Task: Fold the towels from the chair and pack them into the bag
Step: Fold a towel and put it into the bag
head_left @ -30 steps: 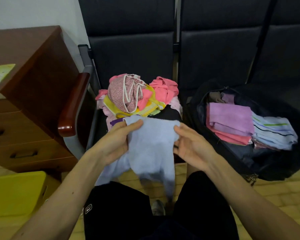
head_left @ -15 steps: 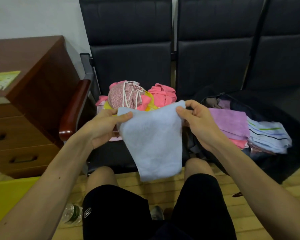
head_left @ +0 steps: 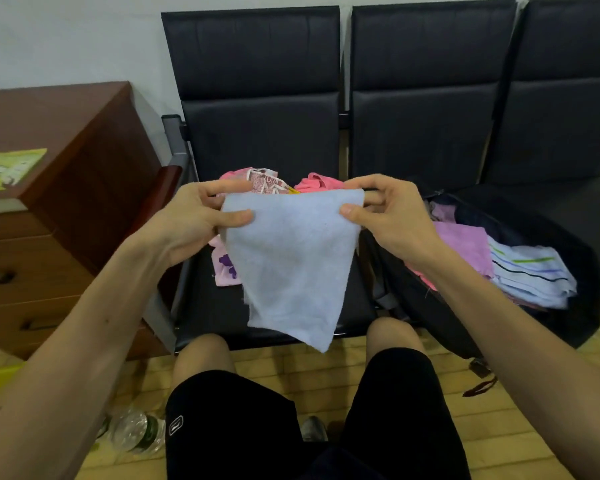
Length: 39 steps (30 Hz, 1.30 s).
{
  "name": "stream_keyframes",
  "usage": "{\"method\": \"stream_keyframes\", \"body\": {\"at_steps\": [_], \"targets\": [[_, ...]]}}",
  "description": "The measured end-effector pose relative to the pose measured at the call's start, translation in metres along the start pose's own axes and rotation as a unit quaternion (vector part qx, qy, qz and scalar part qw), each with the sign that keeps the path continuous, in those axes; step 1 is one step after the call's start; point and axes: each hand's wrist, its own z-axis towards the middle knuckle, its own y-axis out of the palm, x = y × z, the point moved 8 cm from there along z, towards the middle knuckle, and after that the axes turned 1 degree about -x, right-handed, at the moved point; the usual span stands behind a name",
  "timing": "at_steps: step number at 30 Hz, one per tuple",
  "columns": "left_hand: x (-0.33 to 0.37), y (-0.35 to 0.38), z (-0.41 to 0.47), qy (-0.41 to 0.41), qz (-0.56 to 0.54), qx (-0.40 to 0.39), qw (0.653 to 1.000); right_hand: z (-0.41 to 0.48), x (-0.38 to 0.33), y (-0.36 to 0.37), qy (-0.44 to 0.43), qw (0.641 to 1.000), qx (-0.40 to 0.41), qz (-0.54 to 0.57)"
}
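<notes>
A light blue towel (head_left: 291, 265) hangs spread out in front of me, above the black chair seat (head_left: 201, 306). My left hand (head_left: 194, 220) pinches its upper left corner and my right hand (head_left: 385, 220) pinches its upper right corner. Behind the towel, a pile of pink and patterned towels (head_left: 267, 180) lies on the chair, mostly hidden. To the right, an open black bag (head_left: 568, 327) holds a folded purple towel (head_left: 465, 244), a pink one beneath it and a striped light blue towel (head_left: 530, 275).
A brown wooden drawer cabinet (head_left: 66, 188) with a green booklet (head_left: 11, 168) on top stands at the left, next to the chair's armrest. More black chairs (head_left: 426, 98) line the wall. A plastic bottle (head_left: 136, 431) lies on the floor by my legs.
Both hands have lifted the blue towel from a bunched state and drawn its top edge out wide. The view has tilted upward.
</notes>
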Motion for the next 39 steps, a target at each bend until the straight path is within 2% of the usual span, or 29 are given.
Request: {"method": "stream_keyframes", "body": {"at_steps": [4, 10, 15, 24, 28, 31, 32, 34, 36, 39], "targets": [[0.007, -0.006, 0.006, 0.057, 0.169, 0.042, 0.983, 0.004, -0.003, 0.005, -0.029, 0.995, 0.001, -0.100], [0.012, 0.000, 0.006, 0.125, 0.269, 0.058, 0.953, 0.007, 0.000, 0.005, -0.039, 0.981, 0.022, -0.190], [0.008, 0.005, 0.011, 0.141, 0.344, 0.054, 0.927, 0.009, 0.005, 0.004, -0.037, 0.975, 0.030, -0.217], [0.006, 0.005, 0.009, 0.147, 0.389, 0.083, 0.906, 0.008, 0.019, -0.001, -0.024, 0.969, 0.018, -0.247], [0.011, 0.010, -0.002, 0.177, 0.398, 0.098, 0.895, 0.008, 0.033, -0.003, -0.007, 0.966, -0.002, -0.260], [0.008, 0.013, -0.005, 0.190, 0.393, 0.084, 0.896, 0.006, 0.048, -0.001, 0.034, 0.980, -0.051, -0.191], [0.003, 0.012, -0.004, 0.187, 0.364, 0.068, 0.910, 0.002, 0.053, 0.002, 0.056, 0.984, -0.073, -0.151], [-0.004, 0.015, -0.007, 0.169, 0.241, 0.014, 0.956, -0.009, 0.060, 0.008, 0.108, 0.987, -0.115, -0.021], [-0.012, 0.022, -0.011, 0.149, 0.121, -0.022, 0.981, -0.016, 0.061, 0.011, 0.155, 0.969, -0.135, 0.136], [-0.014, 0.034, -0.014, 0.154, 0.078, 0.001, 0.985, -0.020, 0.059, 0.014, 0.177, 0.927, -0.087, 0.319]]}}
